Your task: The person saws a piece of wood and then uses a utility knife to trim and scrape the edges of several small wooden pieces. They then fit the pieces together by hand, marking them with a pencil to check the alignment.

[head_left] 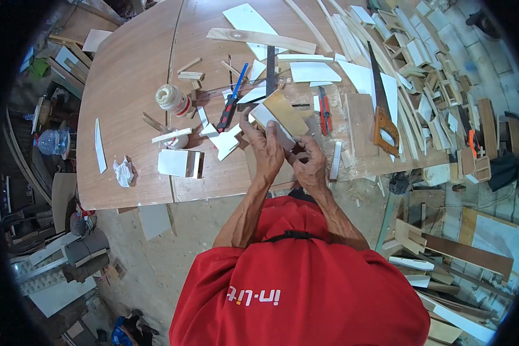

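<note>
Near the table's front edge, my left hand (265, 149) grips a small wooden block (287, 113) with a white face, its thumb lying along that face. My right hand (308, 166) pinches the block's near lower corner with bent fingers. To the left of the block lies a red-and-black handle with a blue blade (229, 111). A red utility knife (324, 113) rests to its right. Behind it stands a dark metal strip (270, 70), perhaps a square's blade. White offcuts (225, 141) lie beside my left hand.
An open jar of pale paste (173, 100), a crumpled white cloth (123, 172) and a white-topped block (180, 163) sit on the left of the table (130, 81). A wooden-handled handsaw (382, 124) lies at right. Wood strips and offcuts (427, 57) crowd the right side.
</note>
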